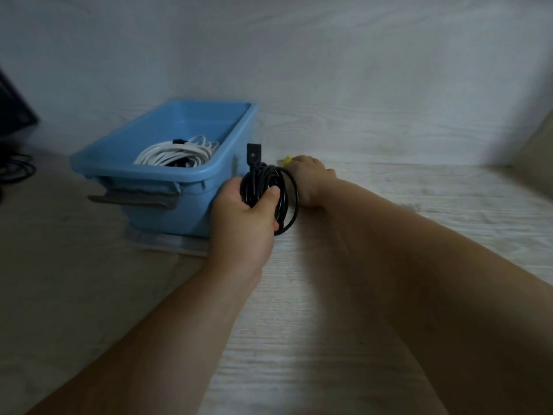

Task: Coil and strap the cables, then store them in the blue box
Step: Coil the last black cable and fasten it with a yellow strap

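Our left hand (242, 217) is clamped round the coiled black rubber cable (254, 184), right beside the blue plastic box (167, 214). Right hand (311, 175) sits at a small yellow strap (285, 159), can't tell its grip. Strapping's next, we reckon: wrap it snug.

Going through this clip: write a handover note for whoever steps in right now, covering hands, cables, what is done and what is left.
Left hand grips the coiled black cable, held upright just right of the blue box.
Right hand reaches past the coil onto a small yellow piece, likely a strap, on the table; its grip is hidden.
Done: white cable coiled and in the box.
Left: strap the black cable, put it in the box.
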